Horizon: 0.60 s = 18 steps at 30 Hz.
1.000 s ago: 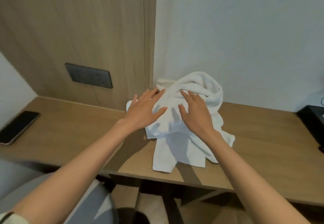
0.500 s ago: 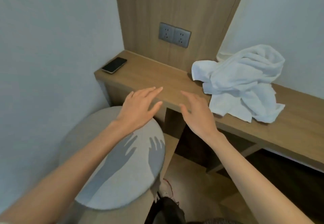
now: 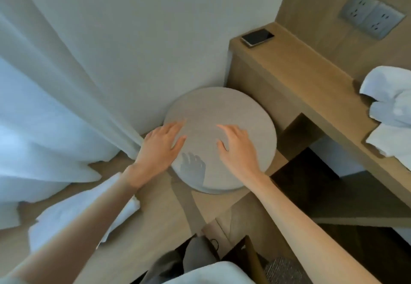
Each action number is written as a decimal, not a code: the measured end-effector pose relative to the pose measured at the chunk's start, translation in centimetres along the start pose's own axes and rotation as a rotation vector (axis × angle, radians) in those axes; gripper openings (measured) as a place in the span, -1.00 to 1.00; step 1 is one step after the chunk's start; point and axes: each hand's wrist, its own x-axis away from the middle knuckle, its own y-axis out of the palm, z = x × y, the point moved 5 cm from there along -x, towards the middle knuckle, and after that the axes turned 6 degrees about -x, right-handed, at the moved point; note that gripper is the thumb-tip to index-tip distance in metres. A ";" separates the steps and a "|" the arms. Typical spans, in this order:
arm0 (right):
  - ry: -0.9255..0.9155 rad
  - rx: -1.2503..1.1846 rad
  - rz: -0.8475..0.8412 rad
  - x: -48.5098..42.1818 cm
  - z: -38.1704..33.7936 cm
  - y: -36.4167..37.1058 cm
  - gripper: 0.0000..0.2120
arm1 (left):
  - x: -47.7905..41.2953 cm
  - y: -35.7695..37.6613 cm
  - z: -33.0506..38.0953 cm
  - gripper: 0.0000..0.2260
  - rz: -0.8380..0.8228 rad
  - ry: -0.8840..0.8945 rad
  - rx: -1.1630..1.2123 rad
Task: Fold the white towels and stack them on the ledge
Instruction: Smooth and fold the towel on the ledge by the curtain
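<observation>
My left grip (image 3: 160,148) and right grip (image 3: 238,150) hover spread, empty, over the stool (image 3: 222,110); white towel (image 3: 60,212) lies lower-left, nearer left.

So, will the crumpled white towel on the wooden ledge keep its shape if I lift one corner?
Probably not: the towel lies in soft, rumpled folds, so it should flop and hang loose. It looks thick, yet likely light. It lies near the front of the ledge, so a push may slide it off.
</observation>
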 end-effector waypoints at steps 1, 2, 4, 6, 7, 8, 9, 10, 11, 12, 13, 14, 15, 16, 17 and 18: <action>-0.024 0.000 -0.047 0.2 -0.8 1.3 -0.62 | 1.3 0.2 -1.3 -0.57 0.000 -0.046 0.015; -0.047 0.004 -0.090 0.4 -1.5 2.5 -0.62 | 2.7 0.5 -2.5 -0.57 0.001 -0.095 0.027; -0.074 0.003 -0.165 0.7 -2.7 4.8 -0.62 | 5.2 1.1 -4.9 -0.57 0.003 -0.202 0.037; -0.090 -0.004 -0.232 1.0 -3.7 7.2 -0.62 | 7.7 1.9 -7.4 -0.57 0.011 -0.287 0.039; -0.099 -0.005 -0.262 1.2 -4.1 8.4 -0.62 | 8.9 2.4 -8.7 -0.57 0.019 -0.318 0.042; -0.110 -0.004 -0.289 1.4 -4.5 9.7 -0.63 | 10.0 3.0 -10.0 -0.58 0.026 -0.346 0.049; -0.118 -0.001 -0.317 1.5 -4.8 11.0 -0.63 | 11.1 3.7 -11.2 -0.58 0.025 -0.377 0.057; -0.124 0.000 -0.344 1.7 -5.1 12.4 -0.64 | 12.2 4.5 -12.5 -0.58 0.017 -0.412 0.066; -0.126 -0.001 -0.370 1.8 -5.5 13.9 -0.64 | 13.3 5.4 -13.8 -0.57 0.002 -0.451 0.075; -0.121 -0.005 -0.393 2.0 -5.7 15.3 -0.64 | 14.3 6.3 -15.0 -0.56 -0.017 -0.486 0.083; -0.112 -0.007 -0.417 2.2 -6.0 16.7 -0.64 | 15.3 7.2 -16.1 -0.55 -0.041 -0.521 0.090; -0.104 -0.006 -0.443 2.4 -6.3 18.4 -0.63 | 16.3 8.1 -17.5 -0.55 -0.067 -0.559 0.096; -0.096 -0.005 -0.470 2.5 -6.7 20.2 -0.62 | 17.1 9.0 -18.9 -0.54 -0.091 -0.594 0.102; -0.091 -0.005 -0.498 2.8 -7.1 21.9 -0.61 | 18.0 9.9 -20.3 -0.53 -0.114 -0.628 0.111; -0.098 -0.007 -0.524 2.9 -7.6 23.9 -0.60 | 18.8 10.7 -21.9 -0.53 -0.128 -0.663 0.122; -0.111 -0.010 -0.548 3.0 -8.2 25.8 -0.60 | 19.6 11.5 -23.4 -0.52 -0.136 -0.694 0.132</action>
